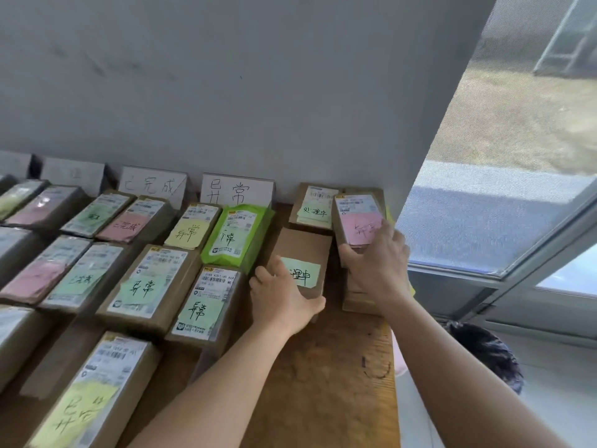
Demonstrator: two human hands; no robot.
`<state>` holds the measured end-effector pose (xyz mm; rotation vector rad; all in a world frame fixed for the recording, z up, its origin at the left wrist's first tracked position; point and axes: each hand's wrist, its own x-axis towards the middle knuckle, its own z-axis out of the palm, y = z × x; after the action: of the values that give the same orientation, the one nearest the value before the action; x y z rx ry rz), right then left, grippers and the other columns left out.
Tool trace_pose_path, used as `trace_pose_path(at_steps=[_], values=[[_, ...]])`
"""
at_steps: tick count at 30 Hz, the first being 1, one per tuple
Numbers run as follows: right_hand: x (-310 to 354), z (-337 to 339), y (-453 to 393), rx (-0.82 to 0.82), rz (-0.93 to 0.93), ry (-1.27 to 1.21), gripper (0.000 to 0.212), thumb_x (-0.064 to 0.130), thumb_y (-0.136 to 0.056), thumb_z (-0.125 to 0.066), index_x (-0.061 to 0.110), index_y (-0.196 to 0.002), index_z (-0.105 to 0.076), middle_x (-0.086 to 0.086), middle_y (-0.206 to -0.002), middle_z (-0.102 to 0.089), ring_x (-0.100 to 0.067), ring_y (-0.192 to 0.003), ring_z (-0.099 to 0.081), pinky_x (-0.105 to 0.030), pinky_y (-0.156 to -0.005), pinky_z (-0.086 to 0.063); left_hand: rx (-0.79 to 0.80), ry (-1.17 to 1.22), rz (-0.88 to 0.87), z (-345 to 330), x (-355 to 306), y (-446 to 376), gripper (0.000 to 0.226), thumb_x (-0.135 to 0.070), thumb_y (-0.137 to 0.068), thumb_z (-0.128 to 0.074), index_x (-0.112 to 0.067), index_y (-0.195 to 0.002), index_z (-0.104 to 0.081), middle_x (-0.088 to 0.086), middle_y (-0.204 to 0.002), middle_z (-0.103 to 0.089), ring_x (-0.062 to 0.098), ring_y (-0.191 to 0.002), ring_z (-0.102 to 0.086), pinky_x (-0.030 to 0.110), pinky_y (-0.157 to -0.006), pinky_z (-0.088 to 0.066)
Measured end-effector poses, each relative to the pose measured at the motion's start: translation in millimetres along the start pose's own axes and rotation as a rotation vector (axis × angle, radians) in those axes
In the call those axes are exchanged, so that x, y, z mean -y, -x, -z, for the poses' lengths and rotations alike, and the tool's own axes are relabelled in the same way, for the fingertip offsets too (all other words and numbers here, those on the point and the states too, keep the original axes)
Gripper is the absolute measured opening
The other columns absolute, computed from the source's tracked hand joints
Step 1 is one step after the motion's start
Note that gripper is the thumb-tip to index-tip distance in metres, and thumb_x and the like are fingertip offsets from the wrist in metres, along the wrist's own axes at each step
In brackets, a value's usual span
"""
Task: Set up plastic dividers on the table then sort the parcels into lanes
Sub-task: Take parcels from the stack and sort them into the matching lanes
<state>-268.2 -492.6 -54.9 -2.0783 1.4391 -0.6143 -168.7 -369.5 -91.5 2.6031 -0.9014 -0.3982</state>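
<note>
Brown parcels with coloured sticky notes lie in rows on a wooden table (323, 383). My left hand (284, 295) grips the near end of a brown parcel with a green note (303, 253). My right hand (378, 260) holds a brown parcel with a pink note (358, 218), lifted at the table's far right corner above a stack of brown parcels (358, 295). Behind the green-note parcel lies another parcel with a pale green note (315, 205). White handwritten lane cards (237, 189) stand against the wall.
To the left lie several sorted parcels, among them a green plastic mailer (237, 234). A grey wall rises right behind the table. A window (517, 189) and its frame are at the right. A dark fuzzy object (487, 354) sits on the floor beside the table's right edge.
</note>
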Motion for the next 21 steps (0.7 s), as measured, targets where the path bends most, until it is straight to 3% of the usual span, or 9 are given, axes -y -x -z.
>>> trace_pose_path(at_steps=[11,21], values=[[13,16,50,-0.160,0.080,-0.128,0.088,0.047,-0.075,-0.068,0.015,-0.145,-0.027,-0.010,-0.146,-0.029,-0.030,-0.133,-0.027,-0.049,-0.109,-0.029,-0.204,0.153,-0.102,40,12,42,0.106,-0.068,-0.061,-0.070,-0.019,-0.139,-0.020,0.013,-0.132,-0.033,0.029,-0.120,-0.032,0.039,-0.096,-0.038],[78,39,133,-0.367,0.169,-0.296,0.079,0.039,-0.072,-0.075,0.017,-0.137,-0.036,-0.006,-0.137,-0.033,-0.024,-0.124,-0.035,-0.045,-0.106,-0.034,-0.322,0.352,-0.322,109,59,86,0.094,-0.062,-0.061,-0.073,-0.025,-0.134,-0.028,0.008,-0.130,-0.033,0.023,-0.119,-0.032,0.032,-0.094,-0.038]])
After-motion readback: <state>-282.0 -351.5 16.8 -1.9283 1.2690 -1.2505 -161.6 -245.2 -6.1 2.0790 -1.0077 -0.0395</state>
